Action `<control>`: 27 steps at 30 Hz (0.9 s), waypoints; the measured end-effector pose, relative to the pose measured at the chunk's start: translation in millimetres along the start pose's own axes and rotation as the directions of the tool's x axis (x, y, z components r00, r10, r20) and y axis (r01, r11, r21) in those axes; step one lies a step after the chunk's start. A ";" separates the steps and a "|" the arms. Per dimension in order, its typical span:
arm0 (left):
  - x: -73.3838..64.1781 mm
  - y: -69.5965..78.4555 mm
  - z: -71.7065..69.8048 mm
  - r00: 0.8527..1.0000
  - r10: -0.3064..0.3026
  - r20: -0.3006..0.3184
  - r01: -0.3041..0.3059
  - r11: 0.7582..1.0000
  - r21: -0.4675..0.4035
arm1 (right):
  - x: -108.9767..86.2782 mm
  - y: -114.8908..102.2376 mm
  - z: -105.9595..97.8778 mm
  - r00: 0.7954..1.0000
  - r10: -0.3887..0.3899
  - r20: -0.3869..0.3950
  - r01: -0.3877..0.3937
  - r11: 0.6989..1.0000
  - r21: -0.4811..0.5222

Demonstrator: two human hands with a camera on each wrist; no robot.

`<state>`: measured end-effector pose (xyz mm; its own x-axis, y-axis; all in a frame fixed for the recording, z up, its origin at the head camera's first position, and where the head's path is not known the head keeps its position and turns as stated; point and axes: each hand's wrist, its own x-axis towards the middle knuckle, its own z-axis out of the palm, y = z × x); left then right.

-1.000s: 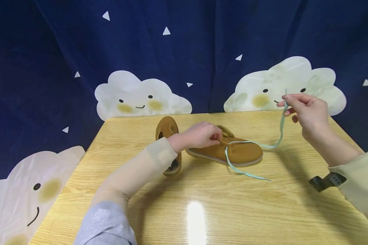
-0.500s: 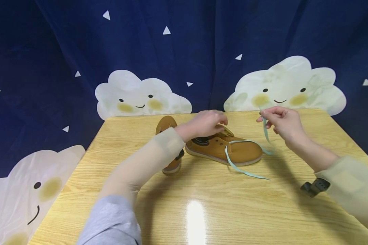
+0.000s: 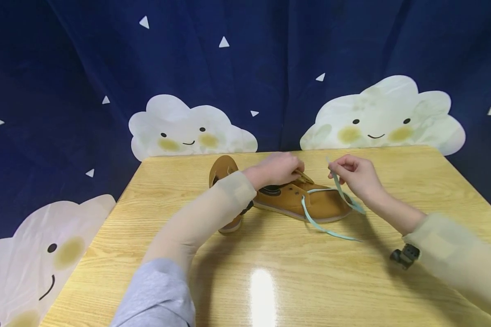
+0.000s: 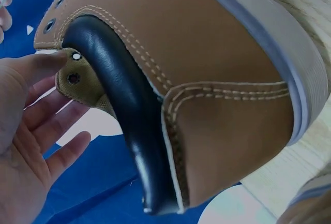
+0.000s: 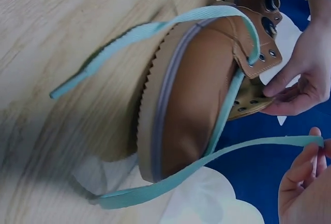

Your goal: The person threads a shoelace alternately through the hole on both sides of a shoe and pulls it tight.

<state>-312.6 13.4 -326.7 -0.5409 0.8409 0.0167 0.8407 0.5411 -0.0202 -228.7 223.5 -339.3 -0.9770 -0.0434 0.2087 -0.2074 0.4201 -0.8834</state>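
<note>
Pale wood-grain table (image 3: 331, 281): nearest the person, glossy under a bright glare.
Flat mint-green lace (image 5: 258, 142): one end lies loose on the table before the shoe; the other rises to the right hand.
Brown leather shoe (image 3: 325, 204): lies crosswise under the hands, toe to the right, heel end behind the left arm.
Second brown shoe (image 3: 224, 168): left of the first, toe pointing away, partly hidden by the cream left sleeve (image 3: 200, 218).
Right hand (image 3: 358, 177): pinches the lace close to its tip, beyond the toe.
Left hand (image 3: 279, 168): the nearer one, touching, thumb and fingers pinching the tan-lined far flap (image 4: 85, 81).
Tip to flap: the gap that counts, I'd judge; the tip stands near the flap, to its right, apart.
Wrist views: the left shows bare eyelets under the thumb; the right shows lace through the near flap (image 5: 265, 45), but only the head view shows the held tip.
Dark blue curtain (image 3: 270, 68): behind everything, printed with smiling clouds.
</note>
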 end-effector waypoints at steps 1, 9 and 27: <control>0.3 -0.2 0.9 1.000 0.002 -0.006 -0.002 1.000 0.004 | -0.3 1.3 1.2 1.000 0.000 0.002 0.000 1.000 -0.001; 5.5 -4.6 5.0 0.999 -0.025 -0.030 0.024 0.999 -0.033 | -3.1 11.2 7.0 0.999 0.049 0.012 -0.048 0.998 -0.035; 10.6 -8.6 6.3 0.995 -0.073 -0.066 0.063 0.988 -0.143 | -3.0 27.3 21.8 0.995 0.073 0.067 -0.063 0.988 -0.143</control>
<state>-325.7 17.7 -332.6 -0.5981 0.7970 0.0837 0.7999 0.5871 0.1244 -232.5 215.4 -373.2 -0.9906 -0.0735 0.1150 -0.1364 0.5477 -0.8255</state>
